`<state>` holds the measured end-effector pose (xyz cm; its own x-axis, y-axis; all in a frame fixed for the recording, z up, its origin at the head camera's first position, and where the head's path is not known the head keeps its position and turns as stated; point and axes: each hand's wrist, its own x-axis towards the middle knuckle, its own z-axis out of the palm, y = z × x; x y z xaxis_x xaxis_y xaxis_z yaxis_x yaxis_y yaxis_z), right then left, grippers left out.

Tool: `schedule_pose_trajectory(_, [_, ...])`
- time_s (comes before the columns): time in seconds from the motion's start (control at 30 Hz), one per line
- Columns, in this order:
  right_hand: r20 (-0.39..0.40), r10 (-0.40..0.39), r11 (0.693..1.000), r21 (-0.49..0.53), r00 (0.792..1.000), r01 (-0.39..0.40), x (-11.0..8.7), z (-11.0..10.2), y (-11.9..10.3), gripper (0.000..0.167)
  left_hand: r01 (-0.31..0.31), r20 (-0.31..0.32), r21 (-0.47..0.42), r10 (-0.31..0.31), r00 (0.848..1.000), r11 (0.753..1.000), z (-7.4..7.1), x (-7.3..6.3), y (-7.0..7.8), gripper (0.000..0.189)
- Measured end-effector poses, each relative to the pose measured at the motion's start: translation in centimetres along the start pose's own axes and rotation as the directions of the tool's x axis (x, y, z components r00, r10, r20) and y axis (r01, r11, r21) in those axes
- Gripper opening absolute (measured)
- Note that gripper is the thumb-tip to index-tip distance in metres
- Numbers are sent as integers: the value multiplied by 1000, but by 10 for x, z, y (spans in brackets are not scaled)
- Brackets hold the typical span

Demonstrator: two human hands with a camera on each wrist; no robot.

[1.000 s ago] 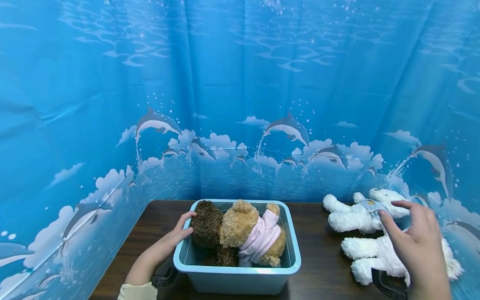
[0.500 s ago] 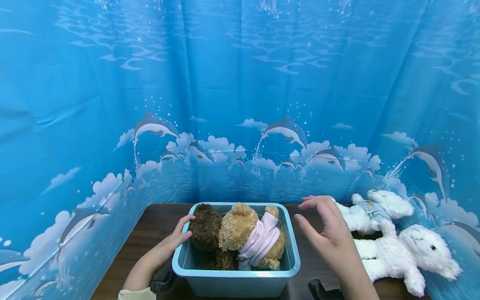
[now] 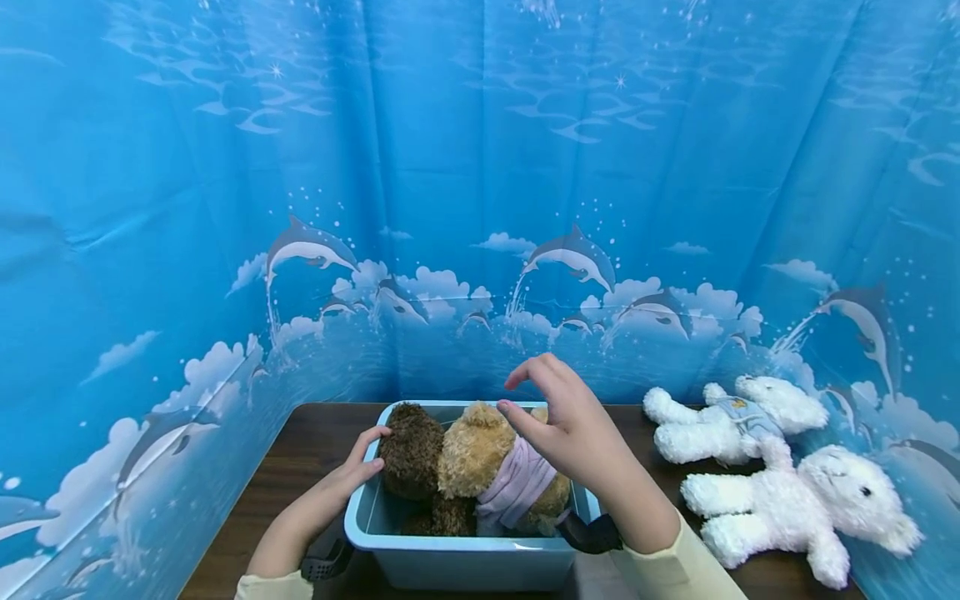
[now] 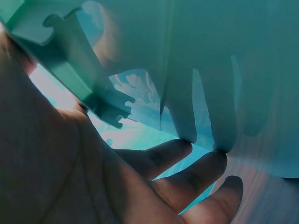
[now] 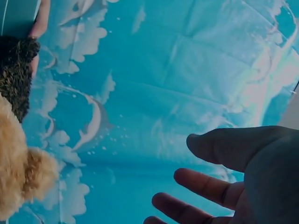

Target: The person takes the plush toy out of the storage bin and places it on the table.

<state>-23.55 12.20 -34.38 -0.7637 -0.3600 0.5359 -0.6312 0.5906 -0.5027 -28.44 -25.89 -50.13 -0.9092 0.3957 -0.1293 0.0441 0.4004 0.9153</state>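
Observation:
A light blue plastic bin [image 3: 472, 567] stands on the table. Inside it lie a dark brown plush toy [image 3: 410, 450], on the left, and a tan teddy bear [image 3: 474, 450] in a pink top, on its side. My left hand [image 3: 358, 468] holds the bin's left rim; in the left wrist view its fingertips [image 4: 219, 161] touch the outside of the wall. My right hand [image 3: 564, 421] is over the bin's right side, above the tan bear, fingers apart and holding nothing. It hides part of the bear and of the rim.
Two white plush toys lie on the dark wooden table [image 3: 277, 467] to the right: one in a blue top [image 3: 705, 433] at the back, another [image 3: 787, 508] nearer the front. A blue dolphin-print curtain [image 3: 480, 208] hangs behind and at both sides.
My right hand has moved left from above the white plush toys to above the tan bear. The left hand stays on the bin's rim.

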Motion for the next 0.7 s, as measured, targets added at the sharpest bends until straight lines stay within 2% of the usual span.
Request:
schedule_pose_trajectory(0.13, [60, -44, 999, 15, 997, 43, 14, 12, -5, 14, -10, -5, 4, 10, 1000, 1000, 1, -1, 2, 65])
schedule_pose_trajectory(0.27, [144, -98, 993, 82, 985, 87, 23, 29, -9, 12, -12, -1, 8, 12, 1000, 1000, -1, -3, 3, 64])
schedule_pose_trajectory(0.4, [222, -86, 990, 128, 971, 58, 33, 41, -10, 14, -3, -6, 6, 3, 1000, 1000, -3, -2, 4, 65])
schedule_pose_trajectory(0.53, [288, -53, 994, 108, 956, 22, 47, 48, -4, 15, -4, -10, 7, 4, 1000, 1000, -2, 0, 4, 65])
schedule_pose_trajectory(0.7, [386, -76, 994, 98, 919, 41, 56, 58, 9, 19, 4, -15, -7, -4, 1000, 1000, 1, -1, 1, 65])
